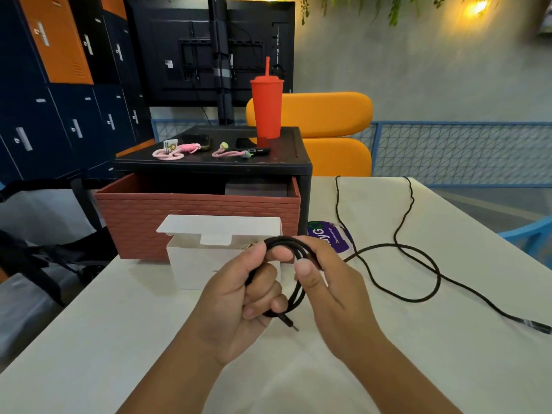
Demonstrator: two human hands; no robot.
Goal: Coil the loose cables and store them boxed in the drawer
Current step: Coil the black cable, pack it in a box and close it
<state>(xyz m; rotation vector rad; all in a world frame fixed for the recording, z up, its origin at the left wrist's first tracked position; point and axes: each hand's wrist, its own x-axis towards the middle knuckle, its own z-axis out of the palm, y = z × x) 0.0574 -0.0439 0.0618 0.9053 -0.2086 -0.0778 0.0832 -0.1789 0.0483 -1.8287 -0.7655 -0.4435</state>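
A black cable (418, 264) lies in loose loops across the right of the white table (119, 309). One end of it is wound into a small coil between my hands. My left hand (245, 297) grips the coil, with a plug tip sticking out below. My right hand (325, 282) pinches the coil's top strands with thumb and fingers. Just behind my hands stands an open white box (194, 264), lid flap up. Behind the box, a brick-red drawer (179, 210) is pulled out of a black cabinet (215, 165).
On the cabinet top stand a red tumbler with a straw (266, 109), pink coiled cables (170, 152) and dark phones. A purple and white packet (334, 237) lies right of the box. The cable's far plug (534, 327) lies near the table's right edge. An orange chair is behind.
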